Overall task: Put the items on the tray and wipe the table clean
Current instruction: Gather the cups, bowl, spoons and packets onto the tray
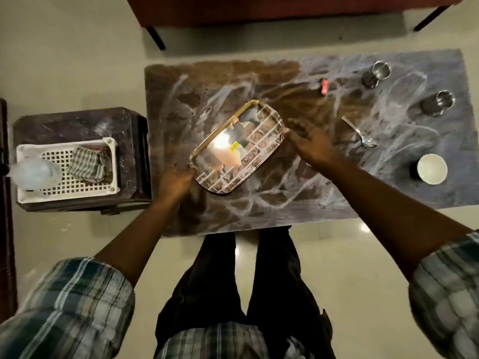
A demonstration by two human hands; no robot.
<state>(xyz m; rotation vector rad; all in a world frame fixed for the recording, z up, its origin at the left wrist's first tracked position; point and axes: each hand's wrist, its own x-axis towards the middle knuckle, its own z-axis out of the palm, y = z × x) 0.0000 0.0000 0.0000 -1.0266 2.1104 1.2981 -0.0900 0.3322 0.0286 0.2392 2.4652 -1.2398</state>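
A glossy rectangular tray [261, 141] with a gold rim lies askew in the middle of the marbled table [233, 81]. My left hand [178, 180] grips its near-left corner. My right hand [311, 141] touches its right edge with fairly straight fingers. To the right on the table stand two steel cups [377, 73] [439, 102], a small red item [324, 87], a steel spoon [359, 132] and a white bowl [431, 168]. A checked cloth [88, 164] lies in a white basket [26, 151] on the left.
The basket sits on a dark stool [77, 120] left of the table and also holds a clear plastic bottle [33, 172]. A dark sofa [259, 9] stands beyond the table. My legs are against the table's near edge.
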